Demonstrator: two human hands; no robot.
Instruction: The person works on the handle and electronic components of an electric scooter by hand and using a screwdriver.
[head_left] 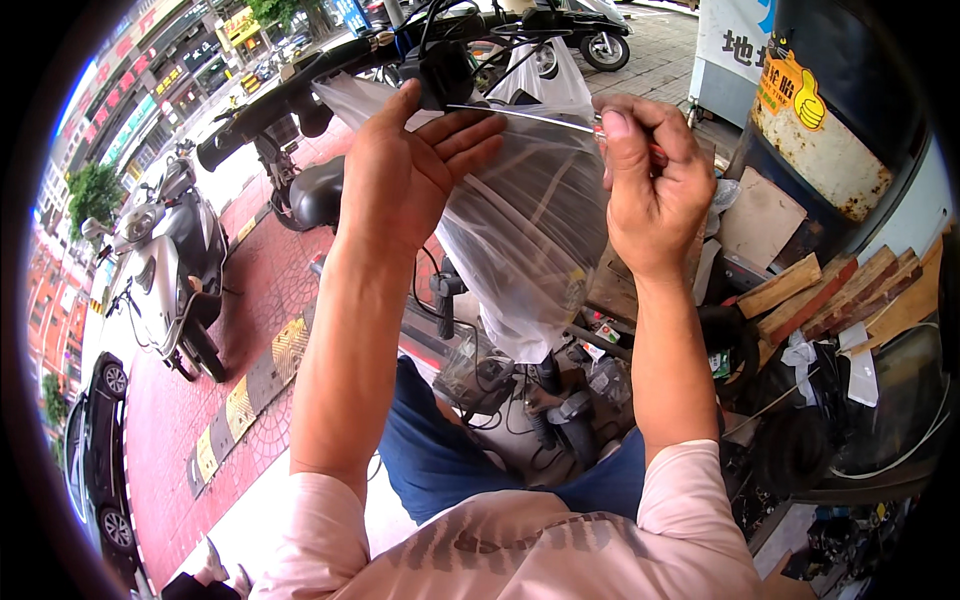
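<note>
My left hand (405, 165) is raised palm up at the handlebar (290, 95) of a two-wheeler, its fingers stretched out just below a black box-shaped part (438, 76). Whether the fingertips touch that part I cannot tell. Closed around the reddish handle of a screwdriver (535, 117), my right hand (655, 190) is level with the left. The screwdriver's thin metal shaft points left, its tip close to the black part above my left fingers. A clear plastic bag (535, 230) hangs from the handlebar between my forearms.
Cables and small parts (490, 375) lie low between my knees. Wooden boards (840, 295) lean at the right beneath a rusty drum (825, 130). A silver scooter (165, 275) stands on red paving at the left, beyond a striped kerb ramp (245, 405). A dark car (98, 460) is further left.
</note>
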